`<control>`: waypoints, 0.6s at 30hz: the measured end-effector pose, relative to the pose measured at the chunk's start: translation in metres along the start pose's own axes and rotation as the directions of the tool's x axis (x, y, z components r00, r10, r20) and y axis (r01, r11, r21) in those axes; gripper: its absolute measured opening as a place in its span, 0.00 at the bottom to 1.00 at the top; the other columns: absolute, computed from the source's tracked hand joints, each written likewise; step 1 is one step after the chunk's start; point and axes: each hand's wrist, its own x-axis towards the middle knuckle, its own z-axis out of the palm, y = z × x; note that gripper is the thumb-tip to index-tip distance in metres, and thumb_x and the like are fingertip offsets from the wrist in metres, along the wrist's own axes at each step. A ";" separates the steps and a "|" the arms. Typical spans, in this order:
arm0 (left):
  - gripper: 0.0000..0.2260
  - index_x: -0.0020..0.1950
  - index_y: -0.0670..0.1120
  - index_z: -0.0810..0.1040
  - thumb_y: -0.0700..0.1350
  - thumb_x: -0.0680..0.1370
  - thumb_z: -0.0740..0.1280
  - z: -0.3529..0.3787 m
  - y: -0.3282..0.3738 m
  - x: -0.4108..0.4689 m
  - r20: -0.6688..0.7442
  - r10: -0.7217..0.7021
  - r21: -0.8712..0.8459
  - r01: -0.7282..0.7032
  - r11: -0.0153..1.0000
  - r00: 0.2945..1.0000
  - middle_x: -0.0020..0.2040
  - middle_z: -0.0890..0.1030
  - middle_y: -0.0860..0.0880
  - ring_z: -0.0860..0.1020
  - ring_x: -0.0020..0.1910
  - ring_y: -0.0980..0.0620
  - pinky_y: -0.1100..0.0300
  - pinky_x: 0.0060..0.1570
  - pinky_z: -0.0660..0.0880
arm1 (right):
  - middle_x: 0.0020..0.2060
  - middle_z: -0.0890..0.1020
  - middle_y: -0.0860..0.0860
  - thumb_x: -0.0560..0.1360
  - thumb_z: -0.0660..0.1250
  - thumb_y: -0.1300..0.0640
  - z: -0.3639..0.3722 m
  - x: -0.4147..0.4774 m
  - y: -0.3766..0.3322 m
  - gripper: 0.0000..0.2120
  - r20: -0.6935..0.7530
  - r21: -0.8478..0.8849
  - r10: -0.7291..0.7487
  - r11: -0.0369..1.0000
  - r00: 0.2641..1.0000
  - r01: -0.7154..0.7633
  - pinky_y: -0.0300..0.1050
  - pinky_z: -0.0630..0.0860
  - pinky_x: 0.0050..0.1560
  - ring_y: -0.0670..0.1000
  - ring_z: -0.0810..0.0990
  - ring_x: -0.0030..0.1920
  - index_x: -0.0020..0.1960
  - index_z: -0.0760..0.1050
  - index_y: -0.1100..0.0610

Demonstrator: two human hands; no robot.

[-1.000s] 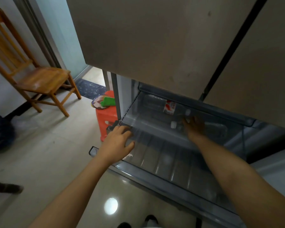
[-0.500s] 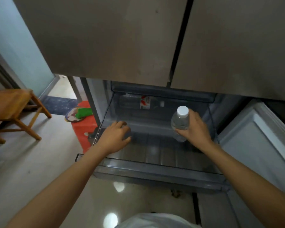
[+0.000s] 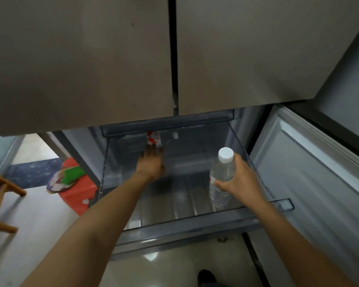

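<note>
A pulled-out clear fridge drawer sits below two closed grey doors. My right hand grips a clear water bottle with a white cap, upright over the drawer's right side. A second bottle with a red and white label lies on its side at the drawer's back. My left hand reaches deep into the drawer, its fingertips at that lying bottle; whether the fingers close round it is hidden.
An open lower fridge door stands to the right. A red plastic stool with a green item on it stands left of the fridge, and a wooden chair is at the far left. The floor is glossy tile.
My left hand left the drawer's left edge and reached back to the lying bottle. The right hand lifted the capped bottle a little higher. The camera swung right.
</note>
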 end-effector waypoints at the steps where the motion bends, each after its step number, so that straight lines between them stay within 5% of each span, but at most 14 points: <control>1: 0.31 0.75 0.45 0.51 0.49 0.76 0.61 0.000 0.001 0.006 -0.019 0.001 -0.008 -0.001 1.000 1.000 0.76 0.49 0.40 0.49 0.74 0.42 0.48 0.70 0.53 | 0.59 0.75 0.55 0.61 0.78 0.54 -0.001 0.001 0.000 0.37 -0.011 0.017 0.015 1.000 1.000 -0.015 0.51 0.74 0.53 0.57 0.75 0.57 0.65 0.64 0.53; 9: 0.31 0.76 0.44 0.46 0.44 0.78 0.59 0.010 0.001 0.054 -0.019 -0.050 -0.017 0.050 0.999 0.999 0.75 0.42 0.39 0.41 0.74 0.39 0.45 0.70 0.48 | 0.59 0.74 0.56 0.62 0.78 0.55 0.000 -0.003 0.000 0.37 -0.017 0.029 0.047 0.999 0.999 -0.046 0.52 0.73 0.55 0.57 0.74 0.58 0.65 0.63 0.56; 18: 0.26 0.75 0.45 0.44 0.38 0.81 0.52 0.027 -0.008 0.096 -0.151 -0.090 0.068 0.102 0.993 0.984 0.76 0.47 0.41 0.51 0.73 0.38 0.40 0.66 0.56 | 0.59 0.74 0.55 0.61 0.79 0.55 0.006 0.000 0.009 0.38 -0.045 0.082 0.080 0.994 0.996 -0.076 0.56 0.73 0.59 0.56 0.75 0.58 0.65 0.64 0.56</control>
